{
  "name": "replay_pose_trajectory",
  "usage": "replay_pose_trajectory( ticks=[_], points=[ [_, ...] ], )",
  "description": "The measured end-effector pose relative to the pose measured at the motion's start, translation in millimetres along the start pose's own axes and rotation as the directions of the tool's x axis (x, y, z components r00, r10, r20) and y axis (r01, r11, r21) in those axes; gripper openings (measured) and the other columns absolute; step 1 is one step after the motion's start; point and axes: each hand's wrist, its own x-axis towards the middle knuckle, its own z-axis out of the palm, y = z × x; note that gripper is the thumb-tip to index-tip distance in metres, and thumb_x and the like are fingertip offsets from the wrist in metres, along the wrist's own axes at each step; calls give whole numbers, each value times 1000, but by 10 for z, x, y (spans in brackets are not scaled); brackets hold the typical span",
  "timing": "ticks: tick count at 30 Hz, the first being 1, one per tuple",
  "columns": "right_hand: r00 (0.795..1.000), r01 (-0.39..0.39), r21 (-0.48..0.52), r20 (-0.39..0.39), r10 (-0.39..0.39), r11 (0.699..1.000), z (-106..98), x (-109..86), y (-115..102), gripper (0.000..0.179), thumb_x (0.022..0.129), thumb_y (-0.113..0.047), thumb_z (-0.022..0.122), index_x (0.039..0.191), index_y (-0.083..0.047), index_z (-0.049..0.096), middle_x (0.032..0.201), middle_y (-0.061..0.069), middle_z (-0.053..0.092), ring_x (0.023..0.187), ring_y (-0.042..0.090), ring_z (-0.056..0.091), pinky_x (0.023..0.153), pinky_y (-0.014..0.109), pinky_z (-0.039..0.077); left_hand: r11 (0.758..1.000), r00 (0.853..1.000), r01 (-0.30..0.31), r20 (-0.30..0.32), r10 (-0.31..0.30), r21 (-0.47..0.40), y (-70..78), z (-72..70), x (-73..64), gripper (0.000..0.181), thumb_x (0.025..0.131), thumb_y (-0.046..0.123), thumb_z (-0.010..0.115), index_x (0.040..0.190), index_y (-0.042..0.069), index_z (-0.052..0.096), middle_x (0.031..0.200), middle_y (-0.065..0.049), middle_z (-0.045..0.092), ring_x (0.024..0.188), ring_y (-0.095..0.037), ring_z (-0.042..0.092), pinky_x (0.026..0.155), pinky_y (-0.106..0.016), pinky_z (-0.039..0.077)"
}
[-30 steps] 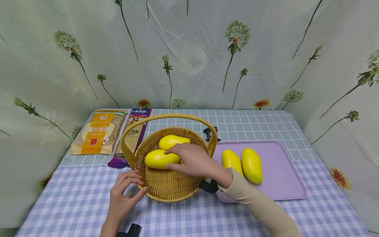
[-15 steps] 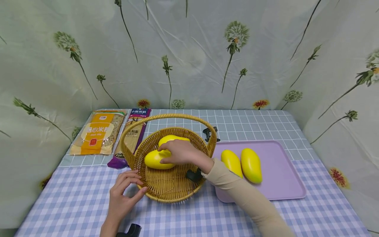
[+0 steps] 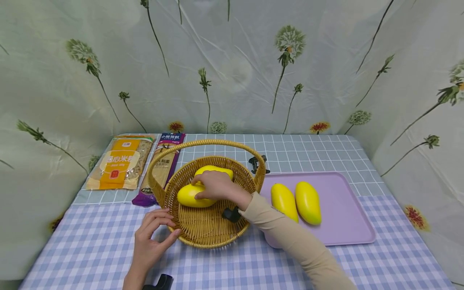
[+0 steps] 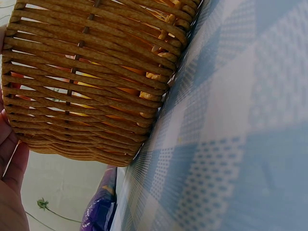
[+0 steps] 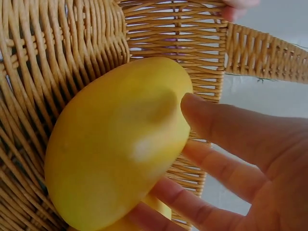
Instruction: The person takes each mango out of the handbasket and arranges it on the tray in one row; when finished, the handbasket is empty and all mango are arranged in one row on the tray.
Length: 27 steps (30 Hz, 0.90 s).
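A round wicker basket (image 3: 203, 233) with a tall arched handle stands at mid-table, two yellow mangoes in it. My right hand (image 3: 217, 185) reaches inside and grips the nearer mango (image 3: 188, 196), fingers behind it and thumb at its near side. In the right wrist view this mango (image 5: 115, 144) fills the middle, thumb and fingers around its end. Partly behind the hand lies the farther mango (image 3: 217, 170). My left hand (image 3: 150, 237) holds the basket's front-left rim, with fingertips at the edge; the left wrist view shows these fingers (image 4: 17, 163) against the weave.
On the right, a lilac tray (image 3: 344, 217) carries two more mangoes (image 3: 308, 202), the left one partly covered by the sleeve. Bags of rice noodles (image 3: 121, 161) and pasta (image 3: 163, 161) lie at the back left. A small black object (image 3: 258, 164) sits behind the basket.
My right hand has moved left and closed around the nearer mango in the basket. The left hand stays on the rim, and the tray's mangoes have not moved.
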Motion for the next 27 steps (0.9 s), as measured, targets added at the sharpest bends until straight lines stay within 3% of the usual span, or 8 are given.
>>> replay_pose_trajectory(
  ticks=[7, 16, 27],
  points=[
    [999, -29, -33, -19, 28, 999, 41, 37, -31, 47, 80, -38, 75, 124, -29, 63, 120, -4, 60, 105, 12, 55, 69, 27, 46, 1000, 1000, 1, 1, -1, 1, 10, -1, 1, 20, 72, 15, 83, 83, 12, 66, 93, -14, 63, 104, -28, 53, 98, -28, 38],
    [1000, -22, -37, -18, 22, 999, 54, 52, -29, 51, 77, -42, 77, 125, -29, 62, 111, -2, 60, 92, 11, 55, 64, 26, 43, 1000, 1000, -7, -2, 7, 2, 2, -4, -4, 21, 72, 16, 83, 82, 11, 66, 93, -14, 62, 102, -30, 53, 97, -27, 39],
    [1000, -10, -13, 29, 10, 1000, 71, 34, -15, 56, 77, -46, 76, 125, -27, 54, 115, -3, 64, 94, 14, 59, 68, 31, 45, 1000, 1000, -4, -1, 4, 6, 24, -6, 18, 20, 73, 15, 83, 80, 8, 65, 92, -13, 62, 101, -31, 53, 97, -27, 38]
  ],
)
